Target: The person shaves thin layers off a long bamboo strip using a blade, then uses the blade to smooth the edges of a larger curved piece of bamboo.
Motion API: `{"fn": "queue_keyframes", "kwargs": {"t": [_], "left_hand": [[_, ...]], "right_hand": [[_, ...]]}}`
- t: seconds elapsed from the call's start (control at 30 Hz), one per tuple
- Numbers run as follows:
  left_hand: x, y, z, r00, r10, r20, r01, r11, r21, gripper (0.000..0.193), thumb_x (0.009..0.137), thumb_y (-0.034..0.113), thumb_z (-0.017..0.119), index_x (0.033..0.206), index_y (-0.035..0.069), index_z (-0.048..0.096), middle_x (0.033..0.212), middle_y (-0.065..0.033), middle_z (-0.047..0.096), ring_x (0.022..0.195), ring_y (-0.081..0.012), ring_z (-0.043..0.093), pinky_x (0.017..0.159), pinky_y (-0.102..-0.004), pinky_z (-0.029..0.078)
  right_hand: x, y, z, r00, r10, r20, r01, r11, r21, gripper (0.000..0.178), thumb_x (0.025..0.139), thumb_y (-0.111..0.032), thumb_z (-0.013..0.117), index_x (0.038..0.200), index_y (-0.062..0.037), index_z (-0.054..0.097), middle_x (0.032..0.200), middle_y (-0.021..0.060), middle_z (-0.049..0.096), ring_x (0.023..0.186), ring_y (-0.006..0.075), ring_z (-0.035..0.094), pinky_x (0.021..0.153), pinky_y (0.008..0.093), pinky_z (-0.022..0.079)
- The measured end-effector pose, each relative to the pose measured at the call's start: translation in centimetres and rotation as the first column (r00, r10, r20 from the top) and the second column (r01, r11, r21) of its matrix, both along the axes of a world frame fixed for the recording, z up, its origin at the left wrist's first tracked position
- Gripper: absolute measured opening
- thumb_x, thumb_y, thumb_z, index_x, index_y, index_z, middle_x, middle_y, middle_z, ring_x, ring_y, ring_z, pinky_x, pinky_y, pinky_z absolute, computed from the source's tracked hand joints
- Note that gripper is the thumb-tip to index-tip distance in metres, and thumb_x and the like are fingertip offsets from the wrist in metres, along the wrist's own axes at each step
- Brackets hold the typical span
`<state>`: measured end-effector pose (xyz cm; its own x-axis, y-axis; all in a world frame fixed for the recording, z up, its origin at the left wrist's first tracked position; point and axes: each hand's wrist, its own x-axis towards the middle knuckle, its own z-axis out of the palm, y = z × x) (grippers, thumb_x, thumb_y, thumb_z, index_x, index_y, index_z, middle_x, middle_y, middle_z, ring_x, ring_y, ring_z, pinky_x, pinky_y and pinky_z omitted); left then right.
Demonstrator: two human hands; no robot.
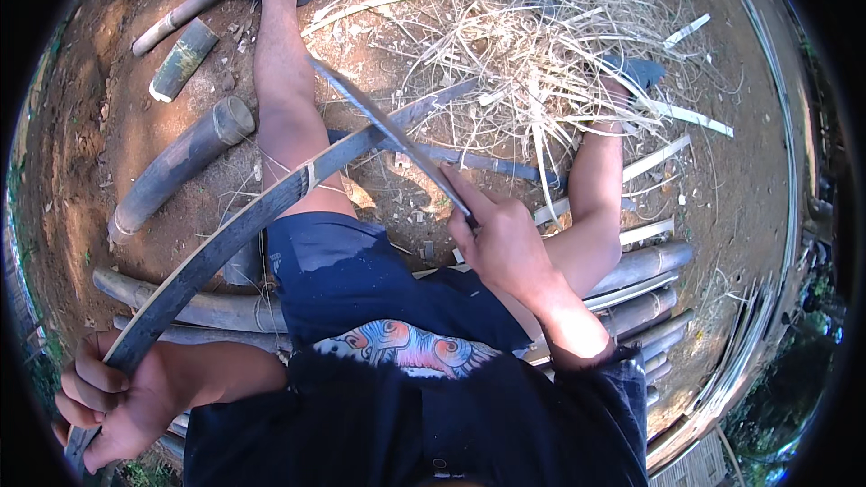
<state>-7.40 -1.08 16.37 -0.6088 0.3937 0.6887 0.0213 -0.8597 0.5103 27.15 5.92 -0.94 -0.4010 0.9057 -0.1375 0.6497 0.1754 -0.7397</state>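
My left hand [117, 392], at the lower left, is closed round the near end of a long dark bamboo strip [244, 224]. The strip slants up to the right across my thigh, and a pale node band shows partway along it. In my right hand [505, 239] is a long-bladed knife [383, 122], its handle mostly hidden by the fingers. One finger stretches along the blade. The blade points up and left and crosses the strip's far part; whether its edge bites into the strip I cannot tell.
A heap of thin pale shavings [541, 63] lies beyond, around my right foot. Thick bamboo poles [185, 162] rest on the dirt at left. More bamboo poles [649, 261] lie stacked beneath me. Long split strips [767, 63] run along the right edge.
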Motion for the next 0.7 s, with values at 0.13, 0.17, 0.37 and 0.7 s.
{"fn": "queue_keyframes", "kwargs": {"t": [0.13, 0.17, 0.37, 0.7], "left_hand": [[-0.5, 0.5, 0.4, 0.996, -0.091, 0.000, 0.091, 0.996, 0.026, 0.064, 0.095, 0.074, 0.036, 0.094, 0.015, 0.060, 0.062, 0.0055, 0.042, 0.044, -0.0079, 0.032, 0.038, -0.0216, 0.025], [-0.7, 0.4, 0.3, 0.995, -0.096, -0.001, 0.096, 0.995, 0.028, 0.064, 0.095, 0.075, 0.036, 0.094, 0.015, 0.060, 0.062, 0.0053, 0.042, 0.043, -0.0077, 0.033, 0.038, -0.0215, 0.026], [-0.3, 0.5, 0.3, 0.971, -0.240, 0.012, 0.240, 0.971, 0.023, 0.068, 0.093, 0.077, 0.035, 0.092, 0.014, 0.060, 0.060, 0.0044, 0.041, 0.044, -0.0085, 0.033, 0.040, -0.0232, 0.027], [-1.1, 0.7, 0.9, 0.964, -0.265, 0.030, 0.265, 0.964, -0.006, 0.069, 0.092, 0.079, 0.037, 0.085, 0.013, 0.057, 0.059, 0.0039, 0.036, 0.045, -0.0099, 0.028, 0.041, -0.0246, 0.022]], "right_hand": [[-0.6, 1.3, -0.1, 0.999, 0.035, -0.014, -0.035, 0.998, 0.058, 0.045, 0.087, -0.013, 0.064, 0.131, -0.0036, 0.061, 0.076, 0.0256, 0.066, 0.068, 0.0433, 0.067, 0.066, 0.0484, 0.056], [0.2, 2.0, -2.1, 1.000, 0.006, -0.002, -0.006, 0.998, 0.067, 0.045, 0.087, -0.013, 0.064, 0.131, -0.0040, 0.061, 0.076, 0.0254, 0.066, 0.068, 0.0433, 0.067, 0.067, 0.0484, 0.056], [4.0, 5.9, -6.9, 0.989, -0.094, 0.116, 0.102, 0.992, -0.072, 0.046, 0.087, -0.014, 0.063, 0.132, -0.0042, 0.060, 0.074, 0.0256, 0.065, 0.070, 0.0406, 0.068, 0.069, 0.0478, 0.056], [5.8, 7.4, -13.6, 0.958, -0.162, 0.238, 0.206, 0.963, -0.173, 0.047, 0.088, -0.017, 0.061, 0.133, -0.0053, 0.059, 0.081, 0.0270, 0.069, 0.077, 0.0414, 0.070, 0.077, 0.0498, 0.057]]}}
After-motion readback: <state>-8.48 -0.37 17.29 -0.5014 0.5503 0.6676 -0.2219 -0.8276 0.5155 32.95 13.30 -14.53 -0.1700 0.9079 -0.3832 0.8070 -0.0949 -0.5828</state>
